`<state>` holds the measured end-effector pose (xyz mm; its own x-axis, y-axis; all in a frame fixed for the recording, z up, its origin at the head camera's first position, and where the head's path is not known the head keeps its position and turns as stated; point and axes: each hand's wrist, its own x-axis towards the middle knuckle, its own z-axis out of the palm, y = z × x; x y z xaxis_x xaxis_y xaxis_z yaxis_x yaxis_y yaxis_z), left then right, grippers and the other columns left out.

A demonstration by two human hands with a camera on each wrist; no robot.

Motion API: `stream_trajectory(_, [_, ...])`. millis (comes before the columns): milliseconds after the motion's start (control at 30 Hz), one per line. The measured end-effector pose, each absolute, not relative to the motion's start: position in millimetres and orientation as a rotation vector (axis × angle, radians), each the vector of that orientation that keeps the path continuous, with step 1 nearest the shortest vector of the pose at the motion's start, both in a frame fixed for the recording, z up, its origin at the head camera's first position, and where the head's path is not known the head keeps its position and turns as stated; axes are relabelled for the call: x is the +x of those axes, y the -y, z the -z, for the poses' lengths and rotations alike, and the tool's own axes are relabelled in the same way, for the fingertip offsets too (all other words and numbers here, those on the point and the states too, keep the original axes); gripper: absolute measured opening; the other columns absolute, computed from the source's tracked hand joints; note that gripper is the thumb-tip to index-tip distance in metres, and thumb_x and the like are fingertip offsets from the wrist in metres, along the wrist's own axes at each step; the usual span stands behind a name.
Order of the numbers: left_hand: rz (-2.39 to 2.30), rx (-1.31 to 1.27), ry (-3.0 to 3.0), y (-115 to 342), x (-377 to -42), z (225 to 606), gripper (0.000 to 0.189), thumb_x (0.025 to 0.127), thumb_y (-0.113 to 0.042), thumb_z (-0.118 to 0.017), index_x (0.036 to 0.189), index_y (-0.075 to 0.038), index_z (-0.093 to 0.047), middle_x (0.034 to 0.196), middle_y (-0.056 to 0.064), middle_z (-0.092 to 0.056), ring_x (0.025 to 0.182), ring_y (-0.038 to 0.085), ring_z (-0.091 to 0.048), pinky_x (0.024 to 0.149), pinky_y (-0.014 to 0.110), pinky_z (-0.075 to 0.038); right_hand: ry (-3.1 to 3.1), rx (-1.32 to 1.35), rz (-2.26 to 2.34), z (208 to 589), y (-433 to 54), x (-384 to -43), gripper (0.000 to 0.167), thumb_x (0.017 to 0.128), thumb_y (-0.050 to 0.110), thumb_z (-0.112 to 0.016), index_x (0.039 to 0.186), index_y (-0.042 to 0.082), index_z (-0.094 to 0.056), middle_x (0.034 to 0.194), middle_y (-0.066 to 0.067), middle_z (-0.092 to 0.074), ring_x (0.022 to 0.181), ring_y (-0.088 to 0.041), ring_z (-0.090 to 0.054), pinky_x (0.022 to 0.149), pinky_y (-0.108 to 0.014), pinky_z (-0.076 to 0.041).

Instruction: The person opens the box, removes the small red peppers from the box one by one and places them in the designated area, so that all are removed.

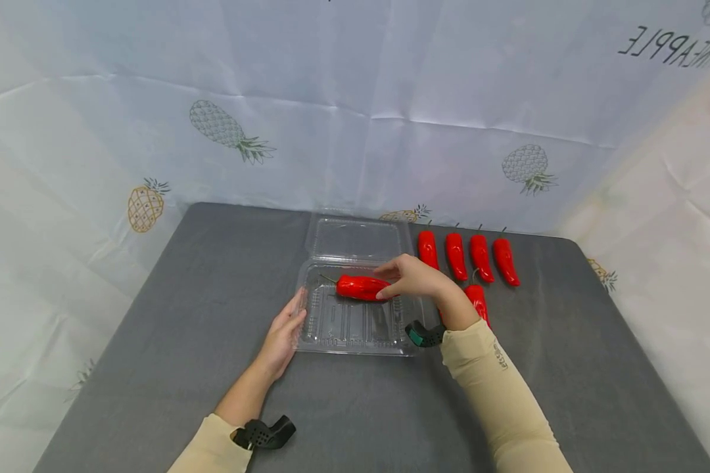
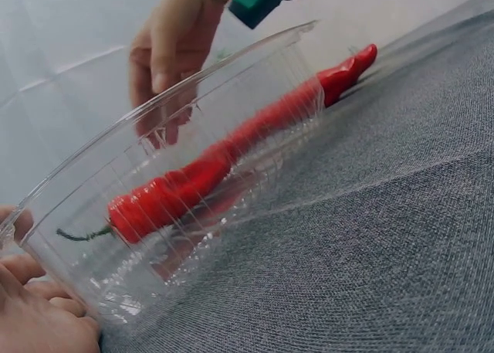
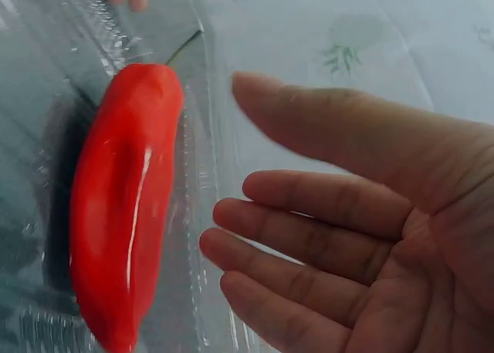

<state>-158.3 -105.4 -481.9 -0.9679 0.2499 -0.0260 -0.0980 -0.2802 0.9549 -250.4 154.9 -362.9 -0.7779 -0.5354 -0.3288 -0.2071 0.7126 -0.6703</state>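
Note:
A red chili pepper [image 1: 359, 288] with a thin green stem lies crosswise inside a clear plastic box [image 1: 355, 349], its stem toward the left. My left hand [image 1: 282, 339] holds the box's left side, with the fingers at the rim and wall [image 2: 46, 303]. Over the right part of the box is my right hand [image 1: 411, 276], just above the pepper's tip. In the right wrist view, the right hand's fingers [image 3: 309, 252] are extended and apart from the pepper [image 3: 127, 206], with nothing between them.
Several more red peppers [image 1: 479, 256] lie on the grey table [image 1: 213, 282] right of the box, some in a row at the back. The hinged clear lid [image 1: 357, 238] lies folded back behind the box. A pineapple-print curtain [image 1: 355, 118] stands behind the table.

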Motion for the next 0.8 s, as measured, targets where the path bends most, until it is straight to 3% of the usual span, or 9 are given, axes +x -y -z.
stream_trajectory(467, [-2.322,0.179,-1.764,107.4,-156.0,481.2,0.057,0.102,-0.017,-0.030,0.150,-0.004,-0.003,0.159,0.005,0.000,0.145,0.017,0.006,0.118,0.039,0.003,-2.547,-0.460,0.794,389.0,-131.0,-255.1,0.044,0.080,0.014,-0.072,0.120,0.000,-0.062,0.122,-0.015,-0.063,0.114,-0.029,-0.056,0.096,-0.039,-0.047])
stream_trajectory(800, [-2.327,0.176,-1.750,104.4,-158.8,479.0,0.057,0.102,-0.015,-0.031,0.150,-0.003,-0.004,0.158,0.006,0.000,0.145,0.018,0.006,0.118,0.039,0.003,-2.598,-0.357,0.786,408.2,-117.0,-249.3,0.037,0.076,0.010,-0.075,0.112,0.003,-0.068,0.109,-0.011,-0.069,0.094,-0.020,-0.060,0.083,-0.032,-0.052])
